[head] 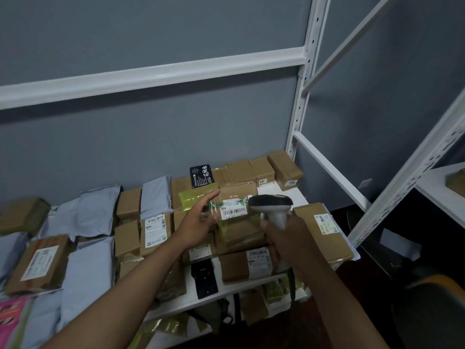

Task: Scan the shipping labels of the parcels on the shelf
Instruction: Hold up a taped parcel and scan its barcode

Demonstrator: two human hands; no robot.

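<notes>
the grey handheld barcode scanner [271, 210] is hiding part of the white shipping label [232, 210], whose print is blurring beyond reading. the right hand [292, 241] is covering the scanner's grip. the olive-wrapped parcel [21, 215] is running off the left edge.

Parcels [253, 241] across the shelf [281, 191], scanner [273, 210] above them, mailers [88, 263] at left.

2 bare forearms, no sleeves, hands [198, 222] ungloved
</notes>
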